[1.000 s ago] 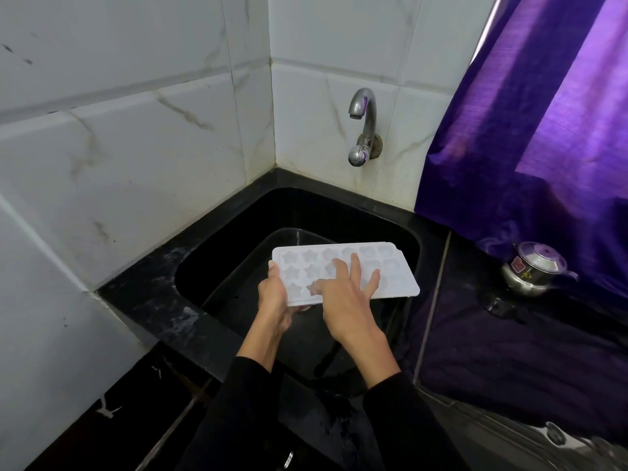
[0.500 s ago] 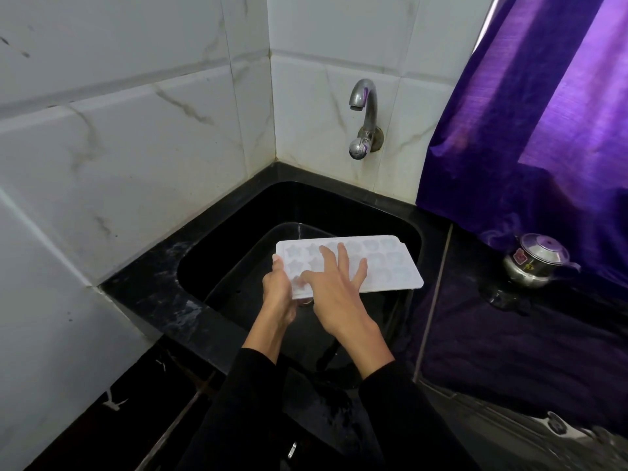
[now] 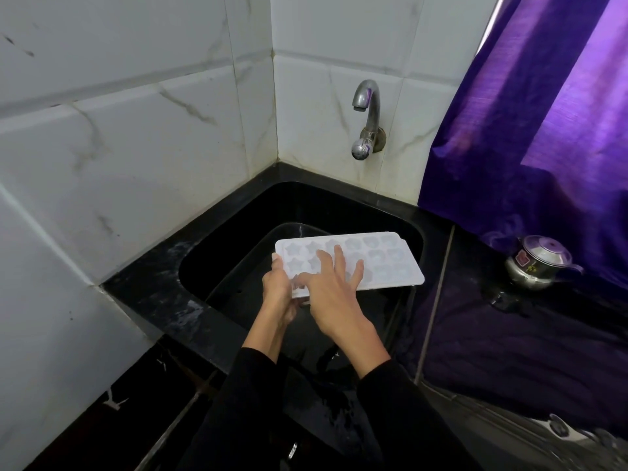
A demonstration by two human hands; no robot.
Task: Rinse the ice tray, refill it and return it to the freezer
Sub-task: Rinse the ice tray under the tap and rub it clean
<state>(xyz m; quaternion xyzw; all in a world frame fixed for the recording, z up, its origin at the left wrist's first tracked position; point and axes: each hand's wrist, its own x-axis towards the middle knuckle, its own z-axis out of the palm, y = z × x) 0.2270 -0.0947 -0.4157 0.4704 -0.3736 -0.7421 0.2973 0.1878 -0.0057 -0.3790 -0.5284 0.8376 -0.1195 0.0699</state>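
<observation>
Head view:
Tray (image 3: 384,263): white, star-shaped cells up, held level over the black sink (image 3: 217,253) — likely so rinse water drains there.
Left hand (image 3: 279,290): fingers curled round the tray's near end, steadying it.
Right hand (image 3: 331,294): fingers straight, spread on the cells — apparently rubbing them.
Tap (image 3: 365,120): no water visible.

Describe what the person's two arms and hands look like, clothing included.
Both arms wear long black sleeves, the left sleeve and the right sleeve, each ending just above the wrist. The left hand and right hand are bare, with no gloves; I see no rings, watch or bracelets.
</observation>
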